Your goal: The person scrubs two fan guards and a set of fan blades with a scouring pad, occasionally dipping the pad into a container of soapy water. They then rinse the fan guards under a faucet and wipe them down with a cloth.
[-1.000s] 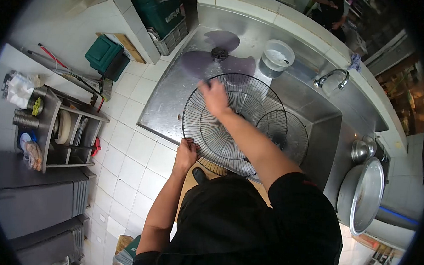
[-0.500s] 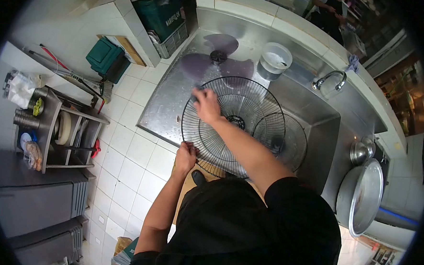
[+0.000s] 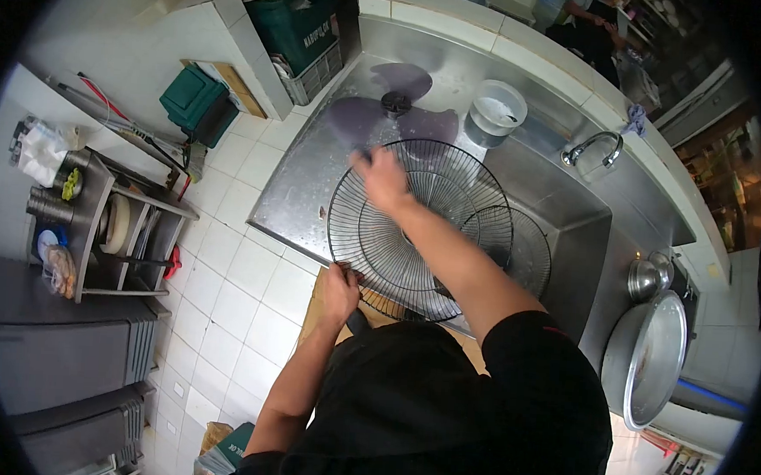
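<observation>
A black wire fan guard (image 3: 474, 178) lies tilted over the front edge of the steel sink counter. My left hand (image 3: 340, 296) grips its near left rim, fingers closed on the wire. Over the guard's upper left wires is my right hand (image 3: 383, 182), smeared by motion, its fingers bent around a small dark thing I cannot make out. A second wire guard (image 3: 534, 254) sits partly beneath the first, inside the sink basin. Behind them a purple fan blade (image 3: 356, 120) rests on the wet counter. Beside it stands a clear tub of water (image 3: 496, 114).
A faucet (image 3: 593, 151) rises at the basin's back right. A large metal basin (image 3: 645, 359) leans on the right, near metal bowls (image 3: 643, 280). Shelving (image 3: 131, 242) and a green bin (image 3: 194, 99) are on the left. Another person (image 3: 594, 25) is beyond the tiled wall.
My right hand has shifted slightly right across the guard's wires. My left hand still grips the rim, a little lower and to the right. The view has moved slightly.
</observation>
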`<action>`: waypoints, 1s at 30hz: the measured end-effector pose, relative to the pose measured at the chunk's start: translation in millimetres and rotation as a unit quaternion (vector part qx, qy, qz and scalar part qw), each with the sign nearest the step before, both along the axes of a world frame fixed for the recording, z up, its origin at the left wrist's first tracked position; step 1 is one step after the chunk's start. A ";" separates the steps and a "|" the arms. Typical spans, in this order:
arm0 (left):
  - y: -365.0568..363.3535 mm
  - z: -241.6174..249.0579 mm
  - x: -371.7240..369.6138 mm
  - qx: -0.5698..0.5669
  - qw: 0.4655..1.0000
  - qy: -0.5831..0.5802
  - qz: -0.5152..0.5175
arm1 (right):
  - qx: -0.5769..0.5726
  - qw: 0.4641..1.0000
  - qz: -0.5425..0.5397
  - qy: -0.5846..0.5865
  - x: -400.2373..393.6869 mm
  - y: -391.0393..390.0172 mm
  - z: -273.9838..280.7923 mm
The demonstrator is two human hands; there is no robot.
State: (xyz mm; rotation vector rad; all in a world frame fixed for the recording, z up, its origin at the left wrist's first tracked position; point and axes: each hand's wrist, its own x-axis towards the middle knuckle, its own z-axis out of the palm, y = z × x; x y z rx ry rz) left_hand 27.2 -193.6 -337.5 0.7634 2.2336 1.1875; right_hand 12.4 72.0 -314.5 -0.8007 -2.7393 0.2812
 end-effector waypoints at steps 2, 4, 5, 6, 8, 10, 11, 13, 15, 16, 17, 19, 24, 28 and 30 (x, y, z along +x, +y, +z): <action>-1.7 5.7 11.0 -0.015 1.000 -0.003 0.007 | 0.008 0.977 -0.215 0.004 3.4 47.8 6.4; -0.7 32.6 27.4 -0.058 0.998 0.029 -0.009 | 0.015 0.950 -0.311 0.020 25.2 67.5 3.1; 0.0 31.3 22.5 -0.093 0.995 -0.001 -0.024 | 0.041 0.964 -0.263 0.015 34.4 74.1 2.9; 2.2 28.7 15.5 -0.088 0.996 0.000 -0.025 | 0.067 0.974 -0.214 0.010 39.2 77.7 3.9; 5.5 20.3 -2.0 -0.099 0.995 -0.004 -0.007 | 0.030 0.995 -0.097 -0.021 36.1 56.6 5.6; 22.8 6.7 -34.7 -0.102 0.994 0.013 0.036 | -0.151 0.987 -0.039 0.041 16.3 22.4 -1.8; 31.9 3.5 -49.7 -0.088 0.996 0.000 0.028 | -0.315 0.943 -0.038 0.101 4.6 1.0 -1.0; 42.1 -13.5 -66.6 -0.072 0.997 -0.012 0.016 | -0.187 0.971 0.151 0.010 8.8 -55.4 14.3; 45.2 -26.8 -73.6 -0.016 0.997 0.042 -0.064 | -0.097 0.968 0.230 -0.003 9.3 -63.1 11.3; 41.8 -26.7 -69.1 -0.017 0.997 0.044 -0.065 | -0.007 0.952 0.306 -0.019 8.5 -64.3 7.5; 35.5 -27.8 -58.8 0.027 0.998 0.009 -0.047 | -0.047 0.959 0.277 0.012 6.0 -55.1 5.2; 25.7 -9.4 -33.3 0.077 0.995 -0.057 -0.010 | -0.062 0.977 0.177 0.098 0.4 -11.4 -20.4; 5.8 -17.8 -7.1 0.079 0.996 -0.034 0.000 | 0.001 0.959 -0.259 0.114 27.3 43.8 -9.5; 9.9 -31.4 -10.3 0.042 0.998 0.047 0.002 | -0.216 0.942 -0.139 0.218 14.4 -19.7 -14.9; 8.8 -32.8 -13.2 0.017 0.998 0.058 -0.014 | -0.089 0.981 0.081 0.155 21.2 -73.2 -48.0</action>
